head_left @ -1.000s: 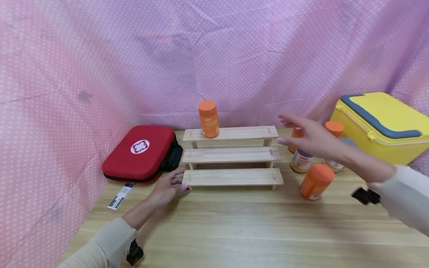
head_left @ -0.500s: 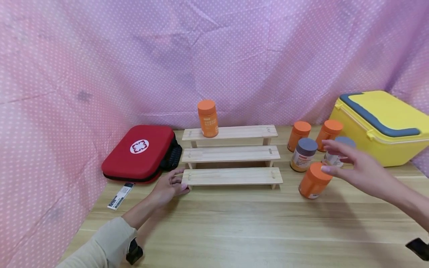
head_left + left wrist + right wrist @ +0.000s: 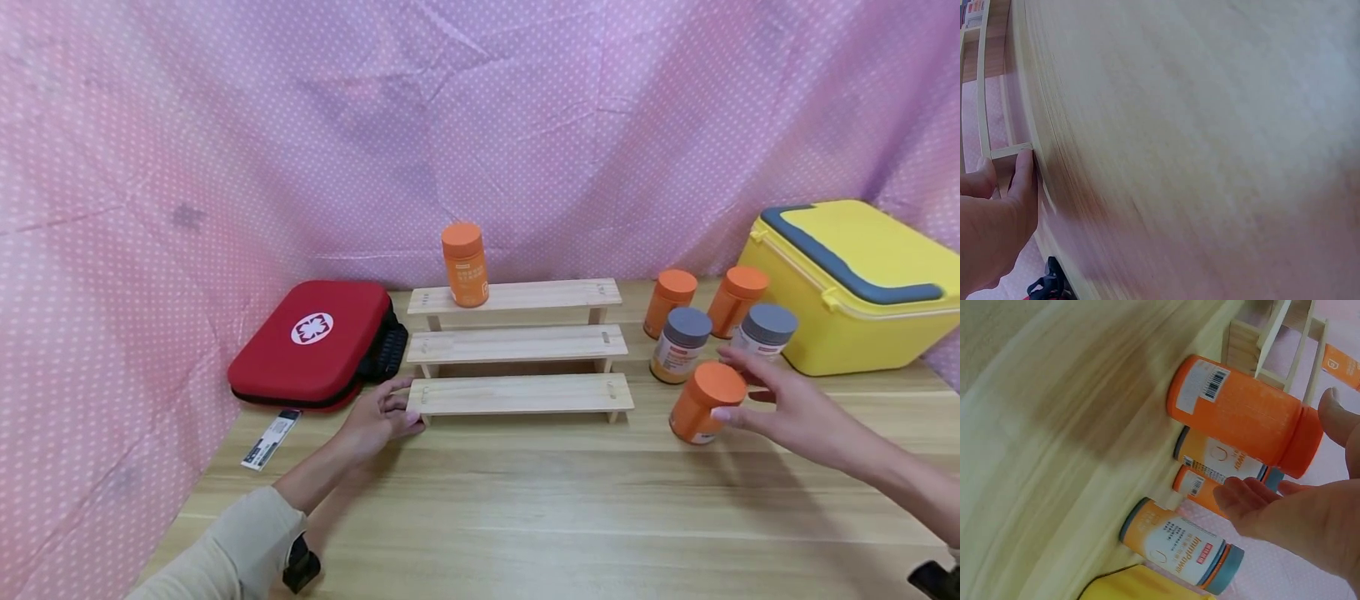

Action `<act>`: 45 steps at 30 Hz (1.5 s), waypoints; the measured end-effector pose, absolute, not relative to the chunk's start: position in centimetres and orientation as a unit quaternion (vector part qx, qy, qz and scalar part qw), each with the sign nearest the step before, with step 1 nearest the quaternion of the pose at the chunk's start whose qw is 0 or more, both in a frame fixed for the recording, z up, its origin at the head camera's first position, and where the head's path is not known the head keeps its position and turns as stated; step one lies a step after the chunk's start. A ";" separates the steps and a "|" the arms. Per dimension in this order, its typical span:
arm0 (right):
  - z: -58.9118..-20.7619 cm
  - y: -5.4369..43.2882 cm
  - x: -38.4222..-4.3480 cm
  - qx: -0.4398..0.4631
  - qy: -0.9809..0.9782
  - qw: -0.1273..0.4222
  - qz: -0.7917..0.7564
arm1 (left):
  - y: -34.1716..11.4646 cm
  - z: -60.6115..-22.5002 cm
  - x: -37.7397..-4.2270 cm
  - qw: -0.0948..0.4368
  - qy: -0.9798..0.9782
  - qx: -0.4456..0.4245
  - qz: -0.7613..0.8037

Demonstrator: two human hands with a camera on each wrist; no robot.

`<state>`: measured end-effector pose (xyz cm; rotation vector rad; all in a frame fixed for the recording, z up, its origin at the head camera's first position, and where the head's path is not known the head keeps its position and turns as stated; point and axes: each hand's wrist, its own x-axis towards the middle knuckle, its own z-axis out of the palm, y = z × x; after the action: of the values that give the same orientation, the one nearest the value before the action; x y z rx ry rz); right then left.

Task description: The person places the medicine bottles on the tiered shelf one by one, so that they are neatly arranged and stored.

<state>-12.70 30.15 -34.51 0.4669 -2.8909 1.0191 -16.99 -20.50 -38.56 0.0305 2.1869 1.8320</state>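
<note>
My left hand [image 3: 371,427] holds the left end of a three-tier wooden display stand [image 3: 521,395]; in the left wrist view its thumb and fingers lie around the front step's end support [image 3: 1007,165]. My right hand [image 3: 795,412] is at the right side of the nearest orange bottle [image 3: 707,404], which stands upright on the table. Its thumb is close to the orange cap [image 3: 1302,442] in the right wrist view, and the other fingers reach out beside the bottle without curling round it. Another orange bottle [image 3: 467,267] stands on the top tier, at the left.
Behind the nearest bottle stand two grey-capped bottles, a left one [image 3: 678,350] and a right one [image 3: 765,329], and two more orange bottles [image 3: 670,304]. A yellow box [image 3: 862,308] is at the right. A red first-aid case [image 3: 315,342] and a paper strip [image 3: 270,440] lie left.
My right hand has moved from near the stand's top right, over the bottles, then down and forward to the nearest orange bottle. My left hand stays on the stand.
</note>
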 end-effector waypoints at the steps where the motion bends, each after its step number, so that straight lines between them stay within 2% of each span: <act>1: -34.6 30.1 -12.7 0.151 -0.931 0.014 0.332 | -20.5 -38.6 -17.0 0.144 0.758 0.011 0.637; 8: -34.9 30.1 -12.4 0.143 -0.917 -0.034 0.371 | -20.5 -38.7 -17.0 0.142 0.758 0.012 0.636; 28: -34.9 30.1 -12.4 0.145 -0.904 -0.040 0.399 | -20.5 -38.7 -17.0 0.141 0.755 0.011 0.640; 45: -30.2 30.0 -13.1 0.154 -0.907 0.034 0.391 | -20.5 -38.8 -16.9 0.142 0.753 0.013 0.643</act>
<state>-13.06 30.02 -30.21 0.4745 -2.7898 1.2014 -16.90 -20.51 -38.78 0.0374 2.1717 1.8545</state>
